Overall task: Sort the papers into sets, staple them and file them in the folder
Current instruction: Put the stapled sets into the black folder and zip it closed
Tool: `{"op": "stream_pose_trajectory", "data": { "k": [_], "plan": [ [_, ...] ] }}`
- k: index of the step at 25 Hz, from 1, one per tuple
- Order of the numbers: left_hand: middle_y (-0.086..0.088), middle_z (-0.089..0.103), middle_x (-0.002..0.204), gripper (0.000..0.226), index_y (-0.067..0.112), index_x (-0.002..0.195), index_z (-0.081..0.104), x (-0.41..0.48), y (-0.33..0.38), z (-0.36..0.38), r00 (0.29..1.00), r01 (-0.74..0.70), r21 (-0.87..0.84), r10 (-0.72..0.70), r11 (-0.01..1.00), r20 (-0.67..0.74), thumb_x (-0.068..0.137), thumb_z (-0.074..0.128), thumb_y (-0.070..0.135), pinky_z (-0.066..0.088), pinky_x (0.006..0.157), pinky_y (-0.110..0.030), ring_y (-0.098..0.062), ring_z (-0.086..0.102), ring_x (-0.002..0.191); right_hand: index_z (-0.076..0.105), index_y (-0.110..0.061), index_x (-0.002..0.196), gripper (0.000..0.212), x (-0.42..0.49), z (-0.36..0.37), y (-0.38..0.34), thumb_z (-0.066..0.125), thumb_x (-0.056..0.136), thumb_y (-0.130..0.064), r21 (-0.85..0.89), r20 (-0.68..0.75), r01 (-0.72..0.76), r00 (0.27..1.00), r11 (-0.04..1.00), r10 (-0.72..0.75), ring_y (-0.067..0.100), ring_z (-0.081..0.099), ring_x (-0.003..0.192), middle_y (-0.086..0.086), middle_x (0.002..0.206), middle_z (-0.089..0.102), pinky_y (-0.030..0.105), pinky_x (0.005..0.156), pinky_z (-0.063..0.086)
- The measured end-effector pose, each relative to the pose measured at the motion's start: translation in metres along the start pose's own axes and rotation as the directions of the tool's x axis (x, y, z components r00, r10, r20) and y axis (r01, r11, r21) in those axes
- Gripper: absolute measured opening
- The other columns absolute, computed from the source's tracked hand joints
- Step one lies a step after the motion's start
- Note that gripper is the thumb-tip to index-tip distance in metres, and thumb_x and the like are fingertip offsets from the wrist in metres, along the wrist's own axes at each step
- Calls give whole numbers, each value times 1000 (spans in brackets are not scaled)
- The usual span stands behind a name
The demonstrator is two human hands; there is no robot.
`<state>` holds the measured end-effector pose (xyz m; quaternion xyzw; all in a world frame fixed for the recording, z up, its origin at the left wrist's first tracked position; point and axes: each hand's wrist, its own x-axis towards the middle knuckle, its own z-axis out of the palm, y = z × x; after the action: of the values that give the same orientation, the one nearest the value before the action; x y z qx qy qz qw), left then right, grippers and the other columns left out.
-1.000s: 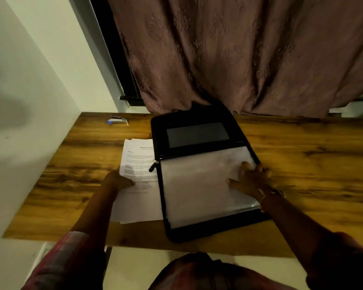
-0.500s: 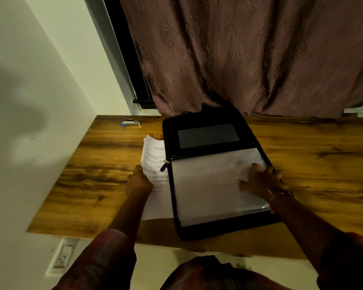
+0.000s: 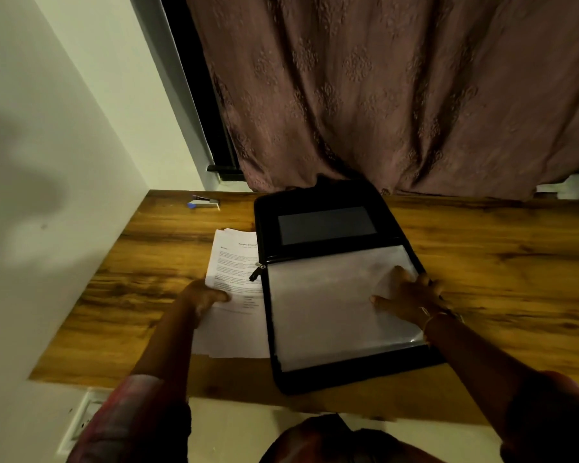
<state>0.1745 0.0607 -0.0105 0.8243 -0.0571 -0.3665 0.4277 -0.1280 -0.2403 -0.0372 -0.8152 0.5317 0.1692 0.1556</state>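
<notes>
- Here, in the head view, the black zip folder (image 3: 318,195) lies open at the centre of the frame. Its raised back flap leans against the curtain (image 3: 398,95).
- A clear plastic sleeve (image 3: 321,312) fills the folder's lower half; whether a sheet is inside it I cannot tell.
- The right hand (image 3: 411,295) rests flat on the sleeve's right part with its fingers spread, holding nothing.
- The papers (image 3: 234,262), a slightly fanned white stack with printed text on top, lie left of centre. Their right edge is tucked under the folder's left side, beside the zip pull (image 3: 256,273).
- The left hand (image 3: 203,295) grips the stack's left edge, thumb on top.
- The folder's near edge sits close to the front edge of the wooden table (image 3: 498,262), and bare wood stretches off to the right.
- A stapler (image 3: 204,202) sits in the table's far-left corner by the wall.
</notes>
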Motion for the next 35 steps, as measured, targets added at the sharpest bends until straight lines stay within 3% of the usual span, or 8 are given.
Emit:
{"op": "stream_pose_trajectory", "data": {
  "k": [3, 10, 15, 19, 24, 28, 30, 35],
  "plan": [
    [-14, 70, 122, 47, 7, 123, 67, -3, 7, -11, 996, -76, 26, 75, 997, 51, 81, 68, -12, 50, 91, -40, -32, 65, 113, 2, -44, 153, 108, 1, 2, -8, 50, 67, -90, -47, 24, -14, 1000, 999, 15, 52, 12, 140, 21, 156, 10, 68, 105, 32],
    [-16, 67, 124, 38, 15, 131, 60, -53, 52, -53, 891, -130, 454, 304, 881, -336, 93, 61, 11, 52, 85, -41, -37, 64, 108, 1, -40, 155, 106, -23, 22, -48, 40, 72, -92, -77, -29, -23, 999, 997, 21, 49, 16, 139, 22, 155, 9, 63, 103, 37],
    [-13, 66, 122, 40, 27, 132, 57, -108, 94, -84, 762, -139, 512, 422, 848, -492, 95, 56, 12, 48, 80, -40, -40, 63, 106, 4, -38, 156, 97, -48, 35, -90, 38, 79, -86, -77, -29, -41, 999, 996, 38, 46, 20, 138, 23, 154, 11, 58, 103, 40],
    [2, 64, 115, 43, 35, 131, 56, -123, 109, -101, 716, -361, 264, 448, 894, -536, 94, 62, 13, 55, 78, -42, -28, 62, 96, 2, -32, 157, 102, -55, 43, -107, 32, 78, -89, -95, 16, 30, 999, 995, -29, 44, 25, 134, 22, 151, 14, 54, 105, 37],
    [-8, 71, 119, 42, 8, 124, 65, -102, 103, -71, 862, -497, -256, 439, 829, -252, 88, 64, -14, 57, 93, -41, -25, 70, 106, 30, -20, 154, 95, -48, -8, -104, 23, 86, -85, 286, 58, 127, 987, 950, -149, 41, 38, 140, 19, 154, 36, 47, 113, 33],
    [-10, 75, 114, 37, 16, 117, 70, -87, 92, 1, 943, -306, -409, 334, 859, -4, 86, 71, -3, 60, 84, -47, -29, 74, 99, 60, -30, 113, 84, -54, -65, -84, 30, 68, -94, 906, 49, 77, 958, 416, -283, 24, 63, 106, -1, 111, 63, 45, 99, 49],
    [-8, 75, 113, 45, 18, 122, 67, -87, 91, 44, 933, -269, -456, 348, 849, 97, 85, 69, -7, 60, 85, -48, -28, 73, 102, 60, -30, 128, 86, -49, -69, -62, 50, 68, -91, 962, 83, 28, 918, 272, -387, 24, 66, 110, -3, 121, 68, 47, 99, 52],
    [-4, 72, 124, 56, 21, 136, 58, -83, 86, 146, 874, -267, -377, 388, 887, 292, 86, 70, -3, 53, 97, -40, -22, 67, 116, 57, -32, 130, 48, -39, -58, 21, 76, 86, -33, 950, -92, 192, 926, 246, -367, 13, 70, 104, -6, 122, 70, 34, 86, 60]
  ]
}}
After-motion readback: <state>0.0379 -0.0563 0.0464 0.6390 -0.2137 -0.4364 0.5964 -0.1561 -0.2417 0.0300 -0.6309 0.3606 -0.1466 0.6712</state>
